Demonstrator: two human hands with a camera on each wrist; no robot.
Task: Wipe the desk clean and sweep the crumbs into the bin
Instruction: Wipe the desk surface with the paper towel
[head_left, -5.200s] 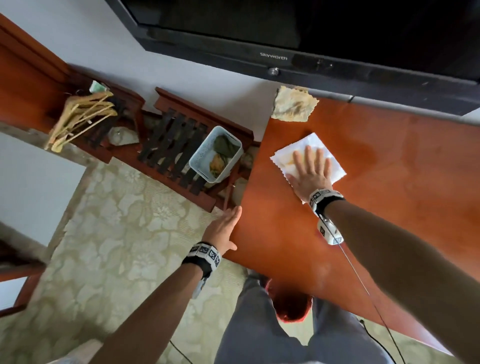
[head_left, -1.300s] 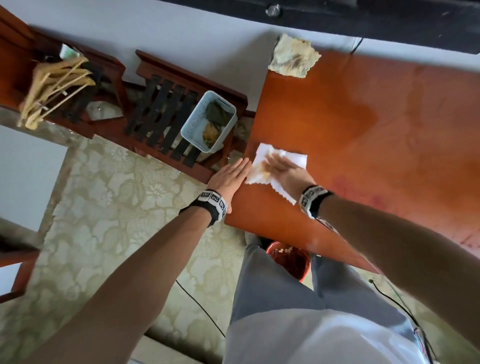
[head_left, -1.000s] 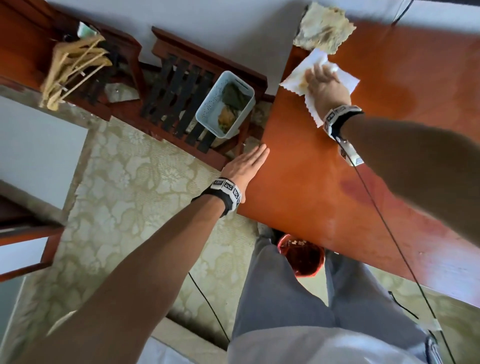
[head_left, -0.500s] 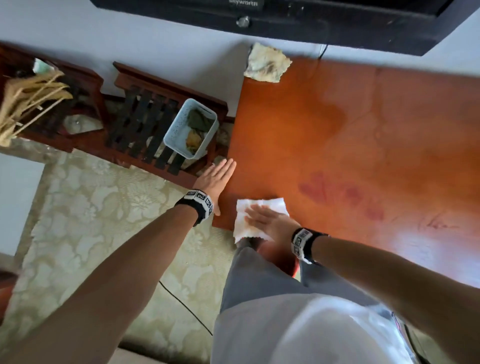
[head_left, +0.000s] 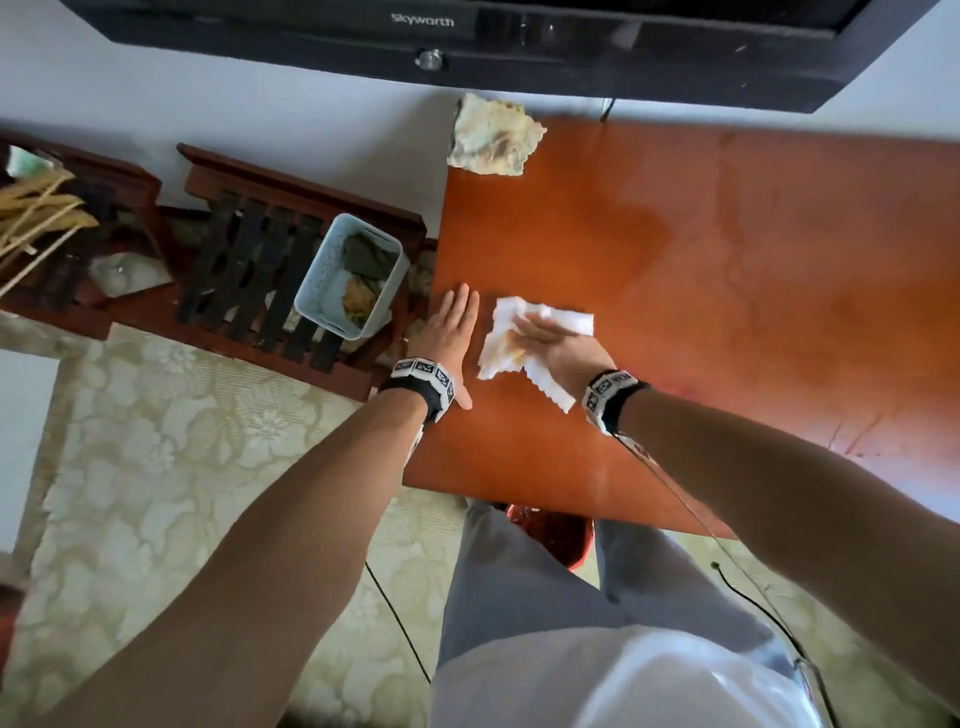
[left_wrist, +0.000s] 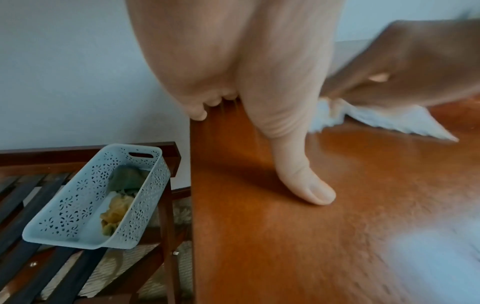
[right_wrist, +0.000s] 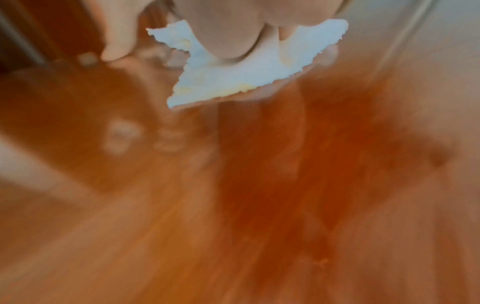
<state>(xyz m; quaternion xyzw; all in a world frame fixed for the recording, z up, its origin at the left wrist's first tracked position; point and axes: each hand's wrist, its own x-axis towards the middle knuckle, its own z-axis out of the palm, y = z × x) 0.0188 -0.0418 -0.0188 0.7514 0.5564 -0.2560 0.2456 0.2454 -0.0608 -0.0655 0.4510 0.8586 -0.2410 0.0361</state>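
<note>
My right hand (head_left: 540, 338) lies flat on a white paper napkin (head_left: 563, 318) and presses it against the glossy red-brown desk (head_left: 727, 291) near the left edge. The napkin (right_wrist: 233, 78) shows yellowish stains and a ragged edge; this view is blurred. My left hand (head_left: 452, 327) rests flat with straight fingers along the desk's left edge, its thumb (left_wrist: 306, 185) on the top. A red bin (head_left: 550, 535) stands on the floor under the desk's near edge, mostly hidden by my legs. Faint reddish smears (head_left: 857, 431) mark the desk at the right.
A soiled crumpled cloth (head_left: 491, 136) lies at the desk's far left corner, below a black TV (head_left: 467, 31). Left of the desk a pale blue perforated basket (head_left: 348, 275) with scraps sits on a dark slatted wooden rack (head_left: 244, 280). A cable (head_left: 395, 618) crosses the patterned floor.
My right hand has slid the napkin from the desk's near edge back up along the left side, close to my left hand. The left hand stays at the desk's edge.
</note>
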